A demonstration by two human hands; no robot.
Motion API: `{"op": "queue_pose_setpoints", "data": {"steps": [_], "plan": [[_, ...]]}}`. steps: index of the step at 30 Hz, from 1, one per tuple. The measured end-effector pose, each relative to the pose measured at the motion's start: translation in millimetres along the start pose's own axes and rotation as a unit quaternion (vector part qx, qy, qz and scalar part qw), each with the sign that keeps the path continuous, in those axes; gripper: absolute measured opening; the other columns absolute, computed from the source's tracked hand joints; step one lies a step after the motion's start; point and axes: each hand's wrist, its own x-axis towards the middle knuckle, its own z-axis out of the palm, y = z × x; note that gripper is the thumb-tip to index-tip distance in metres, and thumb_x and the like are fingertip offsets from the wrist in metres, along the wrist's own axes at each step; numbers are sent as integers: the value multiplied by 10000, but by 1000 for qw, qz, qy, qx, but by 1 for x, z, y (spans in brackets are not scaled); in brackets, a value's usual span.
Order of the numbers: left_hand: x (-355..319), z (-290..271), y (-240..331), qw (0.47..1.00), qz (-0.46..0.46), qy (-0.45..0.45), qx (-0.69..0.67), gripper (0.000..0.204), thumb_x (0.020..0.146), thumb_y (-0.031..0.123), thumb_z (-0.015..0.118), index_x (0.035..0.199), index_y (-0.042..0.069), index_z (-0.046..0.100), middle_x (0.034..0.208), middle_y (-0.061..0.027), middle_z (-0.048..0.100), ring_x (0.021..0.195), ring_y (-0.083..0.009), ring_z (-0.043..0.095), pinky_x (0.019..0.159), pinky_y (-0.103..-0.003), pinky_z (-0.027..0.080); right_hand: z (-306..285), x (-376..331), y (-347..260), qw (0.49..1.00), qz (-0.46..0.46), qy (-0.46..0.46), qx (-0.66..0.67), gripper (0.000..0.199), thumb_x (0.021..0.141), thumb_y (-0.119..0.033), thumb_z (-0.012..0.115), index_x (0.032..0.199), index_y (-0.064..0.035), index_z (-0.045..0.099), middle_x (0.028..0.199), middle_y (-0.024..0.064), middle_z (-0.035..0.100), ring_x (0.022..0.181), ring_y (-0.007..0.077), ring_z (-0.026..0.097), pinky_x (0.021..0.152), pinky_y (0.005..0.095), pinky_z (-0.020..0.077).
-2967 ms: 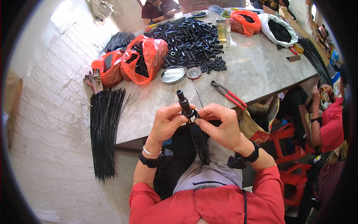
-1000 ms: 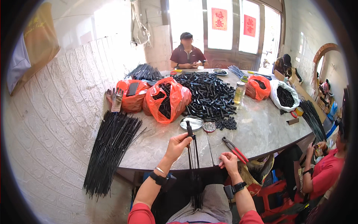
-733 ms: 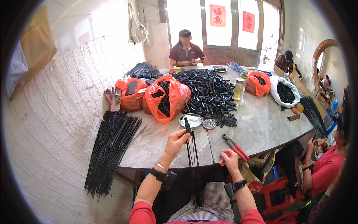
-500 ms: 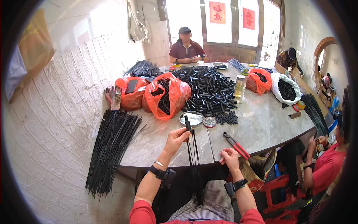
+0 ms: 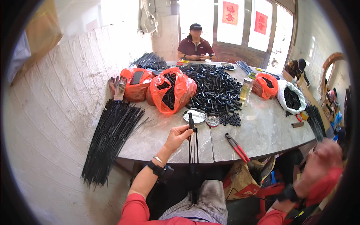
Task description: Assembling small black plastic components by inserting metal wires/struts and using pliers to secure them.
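Observation:
Over the near edge of the table, my left hand [image 5: 178, 137] is closed in a pinch on a black tube-shaped fitting [image 5: 191, 120]. Thin black rods [image 5: 193, 148] hang down from it past the edge toward my lap. My right hand [image 5: 323, 161] is far out to the right, smeared by motion, so its fingers cannot be read. It covers much of a person in a red top. Just beyond the fitting lie a round dish of thin silvery pieces [image 5: 195, 111] and a small round box of tiny metal parts [image 5: 212, 121].
Red-handled pincers [image 5: 237, 147] lie near the table [image 5: 270, 131] edge. Behind are a heap of black tubes [image 5: 217, 90], small black rings [image 5: 230, 119], a red bag [image 5: 185, 95] and a white bag [image 5: 300, 107]. Black rods [image 5: 108, 138] overhang at left. Someone sits opposite [image 5: 195, 47].
My right hand has swung from beside the pincers far to the right and blurs. My left hand keeps the fitting in about the same spot. The view has shifted slightly.

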Motion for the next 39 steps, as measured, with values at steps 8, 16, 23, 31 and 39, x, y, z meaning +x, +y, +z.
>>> {"op": "queue_pose_setpoints", "data": {"steps": [8,16,23,31,39], "plan": [[0,15,16,994,31,36,101,168,901,144,627,913,-14,684,744,52,597,672,-22,520,584,-212,443,3,31,-27,996,83,7,-25,240,947,-241,481,1117,-73,504,1008,-6,543,792,96,525,668,298,457],[-6,34,25,993,68,18,92,181,901,142,633,995,1,695,733,75,569,634,-12,483,554,-206,401,-2,4,-23,994,105,32,16,236,942,-242,485,1104,-73,514,1003,-4,553,794,99,532,674,299,459],[-28,37,37,988,66,19,137,162,910,136,623,982,4,684,791,35,625,711,-24,545,620,-200,461,27,-16,-51,999,51,8,11,234,938,-243,489,1094,-72,523,998,-2,561,796,102,538,679,300,461],[-37,38,44,988,81,25,127,190,908,123,623,1026,-15,678,793,26,620,692,-30,536,616,-199,458,47,-14,-51,1000,2,-21,13,232,933,-244,494,1081,-71,533,993,0,571,797,105,545,684,301,463],[-36,42,38,987,103,48,115,189,889,127,640,1008,-8,697,750,63,604,651,-15,500,566,-198,419,41,-9,-39,999,-32,-25,30,230,928,-246,498,1069,-70,543,988,2,581,799,109,551,690,302,465]]}}
